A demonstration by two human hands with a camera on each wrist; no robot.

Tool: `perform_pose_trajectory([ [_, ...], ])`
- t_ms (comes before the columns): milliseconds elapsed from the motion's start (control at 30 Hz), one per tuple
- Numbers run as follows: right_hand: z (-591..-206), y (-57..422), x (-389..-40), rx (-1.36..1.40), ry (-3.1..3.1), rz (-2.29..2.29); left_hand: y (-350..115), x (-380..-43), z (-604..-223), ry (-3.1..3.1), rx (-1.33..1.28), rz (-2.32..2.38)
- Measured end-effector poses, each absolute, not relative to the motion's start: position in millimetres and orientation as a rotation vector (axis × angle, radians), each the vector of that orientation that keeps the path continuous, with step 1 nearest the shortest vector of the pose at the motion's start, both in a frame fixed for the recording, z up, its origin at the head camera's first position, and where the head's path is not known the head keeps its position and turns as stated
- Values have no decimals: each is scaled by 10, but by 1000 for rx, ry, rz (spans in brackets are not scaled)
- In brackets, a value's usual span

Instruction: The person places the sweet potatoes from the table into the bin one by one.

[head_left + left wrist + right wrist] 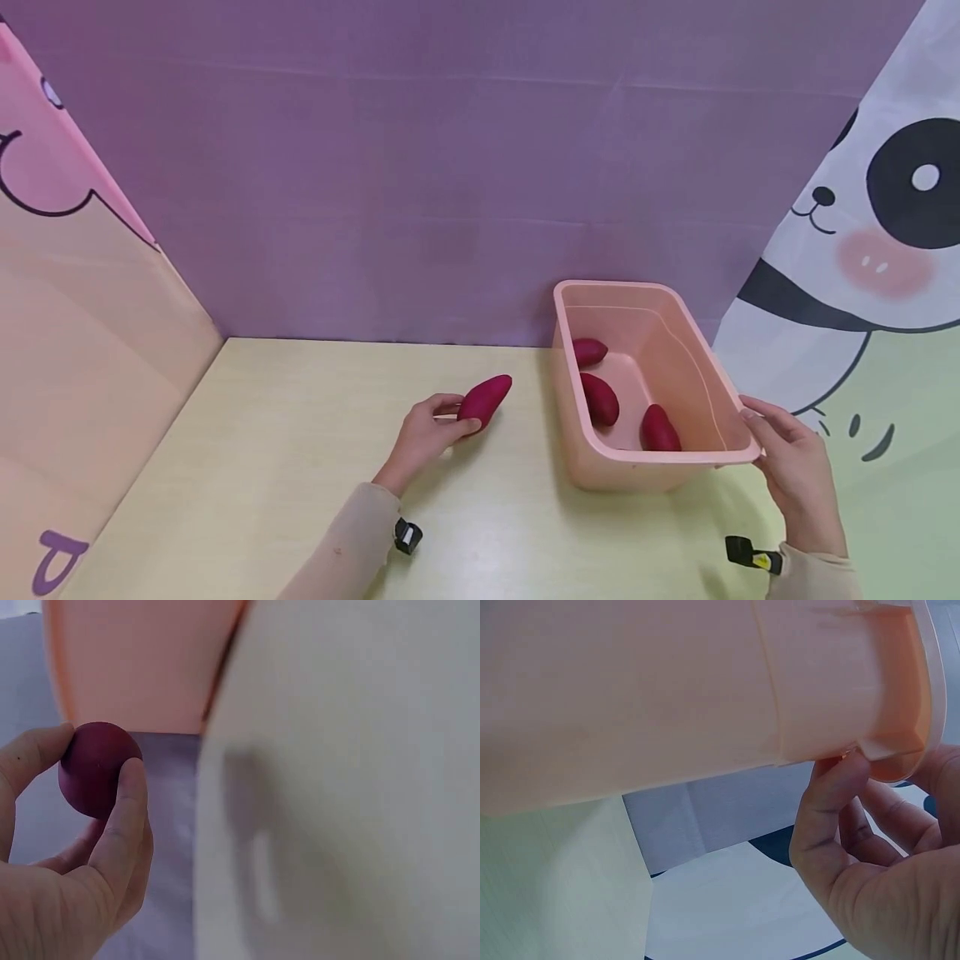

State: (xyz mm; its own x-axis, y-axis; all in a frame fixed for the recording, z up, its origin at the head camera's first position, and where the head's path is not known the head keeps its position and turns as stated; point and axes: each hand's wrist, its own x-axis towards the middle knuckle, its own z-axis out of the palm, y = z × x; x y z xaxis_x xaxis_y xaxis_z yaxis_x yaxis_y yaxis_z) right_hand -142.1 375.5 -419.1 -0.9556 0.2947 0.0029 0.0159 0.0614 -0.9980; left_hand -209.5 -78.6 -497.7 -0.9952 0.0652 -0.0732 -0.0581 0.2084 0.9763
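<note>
A reddish-purple sweet potato [484, 402] is pinched between the thumb and fingers of my left hand [426, 435], over the table to the left of a pink plastic bin [615, 477]. In the left wrist view, the held sweet potato [97, 771] shows end-on, with the bin's wall [142, 667] beyond it. My right hand [797, 467] grips the bin's rim at its near right corner. Curled fingers under that rim appear in the right wrist view, where the right hand [889, 862] is seen from below. Inside the bin lie three more sweet potatoes [660, 429], two of them partly hidden by its left wall.
The pale wooden table [247, 467] ends at a purple cloth backdrop [420, 192] close behind the bin. A printed panda panel [813, 283] stands at the right, near my right hand. Another printed panel [67, 350] borders the table's left edge.
</note>
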Motion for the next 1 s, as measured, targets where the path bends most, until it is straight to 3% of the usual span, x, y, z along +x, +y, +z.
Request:
perform_pose_trajectory([
  [567, -4184, 3759, -1438, -321, -2147, 1952, -571, -2495, -4163, 2158, 233, 2016],
  [1000, -4191, 3759, -1435, -345, -2145, 1953, 6, -2758, -3644, 2084, 380, 1954],
])
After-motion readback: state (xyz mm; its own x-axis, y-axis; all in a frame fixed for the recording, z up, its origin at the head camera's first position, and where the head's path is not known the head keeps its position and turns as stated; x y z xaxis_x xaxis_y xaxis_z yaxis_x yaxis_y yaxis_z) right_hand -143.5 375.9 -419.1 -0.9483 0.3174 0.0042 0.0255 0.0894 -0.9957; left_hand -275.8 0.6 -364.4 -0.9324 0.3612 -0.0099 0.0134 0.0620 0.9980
